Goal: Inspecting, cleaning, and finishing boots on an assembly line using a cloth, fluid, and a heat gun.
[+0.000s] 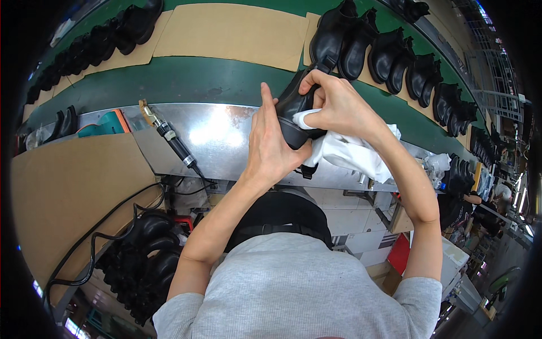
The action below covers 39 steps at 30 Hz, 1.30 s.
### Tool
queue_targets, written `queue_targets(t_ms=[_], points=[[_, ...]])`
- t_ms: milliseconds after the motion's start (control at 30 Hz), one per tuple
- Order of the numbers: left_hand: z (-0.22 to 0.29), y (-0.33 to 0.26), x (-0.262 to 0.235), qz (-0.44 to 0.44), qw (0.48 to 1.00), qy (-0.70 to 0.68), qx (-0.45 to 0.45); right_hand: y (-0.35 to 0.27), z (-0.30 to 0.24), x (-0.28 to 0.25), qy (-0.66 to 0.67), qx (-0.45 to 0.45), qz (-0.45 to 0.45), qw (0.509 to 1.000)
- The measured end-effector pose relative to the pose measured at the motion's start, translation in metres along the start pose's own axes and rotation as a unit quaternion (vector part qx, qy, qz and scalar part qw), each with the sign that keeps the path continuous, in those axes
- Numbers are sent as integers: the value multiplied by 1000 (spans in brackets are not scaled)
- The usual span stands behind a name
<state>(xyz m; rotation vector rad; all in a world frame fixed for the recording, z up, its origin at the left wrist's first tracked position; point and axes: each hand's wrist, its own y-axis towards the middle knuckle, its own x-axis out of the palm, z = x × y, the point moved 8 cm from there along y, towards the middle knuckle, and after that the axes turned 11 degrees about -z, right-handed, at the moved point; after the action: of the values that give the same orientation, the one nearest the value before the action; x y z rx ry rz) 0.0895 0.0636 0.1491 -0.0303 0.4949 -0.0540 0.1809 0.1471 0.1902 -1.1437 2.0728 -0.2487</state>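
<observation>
My left hand (271, 144) grips a black ankle boot (293, 107) from its left side, holding it above the shiny metal shelf (220, 141). My right hand (333, 104) presses a white cloth (344, 150) against the boot's right side, its fingers curled over the top. The cloth hangs down below the boot over my right forearm. Most of the boot is hidden between the two hands.
A green conveyor belt (192, 79) carries cardboard sheets (231, 31) and a row of black boots (395, 56) curving to the right. A black-handled tool (172, 141) with a cable lies on the shelf. More black boots (141, 260) are piled at lower left, beside a cardboard panel (68, 192).
</observation>
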Motion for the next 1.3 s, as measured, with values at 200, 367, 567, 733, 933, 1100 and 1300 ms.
queue_targets(t_ms=[200, 367, 567, 733, 933, 1100, 1300], points=[[3, 3, -2, -25, 1000, -16, 4, -6, 6, 3, 36, -91, 22, 995], [-1, 0, 0, 1, 1000, 27, 2, -3, 9, 5, 42, 26, 9, 999], [5, 8, 0, -33, 999, -9, 9, -5, 19, 2, 79, -100, 31, 991], [-4, 8, -6, -14, 1000, 13, -3, -1, 9, 1, 29, -31, 62, 997], [-7, 17, -13, -56, 997, -43, -16, 5, 13, 4, 58, -165, 64, 983], [-10, 14, -13, -35, 999, 7, -22, 10, 4, 1, 82, -67, 45, 993], [-6, 14, -8, -31, 999, 0, -23, 9, 14, -1, 68, -59, 25, 996]])
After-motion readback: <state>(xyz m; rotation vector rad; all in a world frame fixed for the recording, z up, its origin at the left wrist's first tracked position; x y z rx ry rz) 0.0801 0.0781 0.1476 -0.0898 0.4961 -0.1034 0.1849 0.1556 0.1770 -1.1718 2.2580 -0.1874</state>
